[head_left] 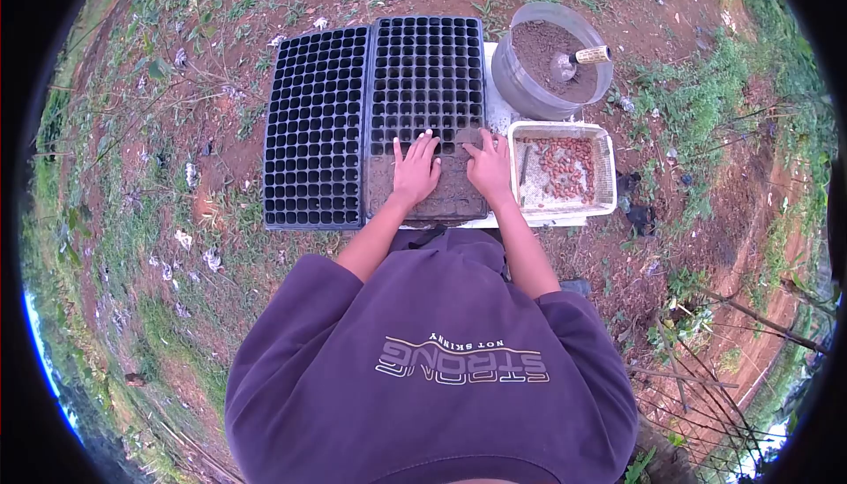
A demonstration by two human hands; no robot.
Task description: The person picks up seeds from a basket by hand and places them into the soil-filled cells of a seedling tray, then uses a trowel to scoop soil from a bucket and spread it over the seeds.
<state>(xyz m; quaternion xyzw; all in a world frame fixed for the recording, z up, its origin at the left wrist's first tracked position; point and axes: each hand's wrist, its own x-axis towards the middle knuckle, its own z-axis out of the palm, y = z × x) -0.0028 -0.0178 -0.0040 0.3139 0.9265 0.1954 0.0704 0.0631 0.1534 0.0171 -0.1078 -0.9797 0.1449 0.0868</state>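
Observation:
Both hands are on a black seedling tray (427, 69) whose near cells are covered with brown soil (448, 188). My left hand (416, 171) lies palm down on the soil, fingers spread and pointing away from me. To its right, my right hand (490, 169) rests at the tray's right edge with fingers apart. A grey-brown patch of soil (468, 136) shows at its fingertips. The far cells of this tray look dark, with no heaped soil over them.
A second black seedling tray (315, 131) adjoins on the left. At the far right stands a translucent bucket (516, 78) of soil holding a trowel with a wooden handle (593, 55). Nearer is a cream basket (607, 171) with reddish-brown seeds (567, 166). Grassy ground surrounds everything.

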